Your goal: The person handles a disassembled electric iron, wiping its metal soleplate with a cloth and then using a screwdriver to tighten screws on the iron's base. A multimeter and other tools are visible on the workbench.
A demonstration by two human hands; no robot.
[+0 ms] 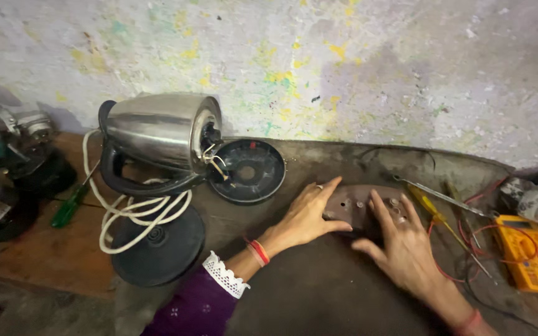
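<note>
two hands rest on one dark round plate (359, 208) lying flat on the counter (319, 292). left hand (306, 214): fingers spread, released, palm down on the plate's near-left edge, index tip reaching to its far-left rim; nothing grasped. right hand (403, 239): fingers likewise loose and splayed, tips laid on the plate's right half near its small studs; thumb on the cloth below it. no clench on either side. plate sits directly under and between both sets of fingertips, so neither hand is clearly nearer; being round, it shows no long axis.

beyond the left fingers, farther off: black ring-shaped base cover (247, 171), and a steel kettle (160, 134) tipped on its side with wires (213, 163) hanging from its open bottom. white cord (135, 214) coils over a black disc base (160, 246).

right of the right fingers: yellow-handled screwdriver (434, 214), thin metal probe (443, 198), yellow multimeter (530, 252) with red leads (468, 249). green screwdriver (70, 208) well apart, far left.
</note>
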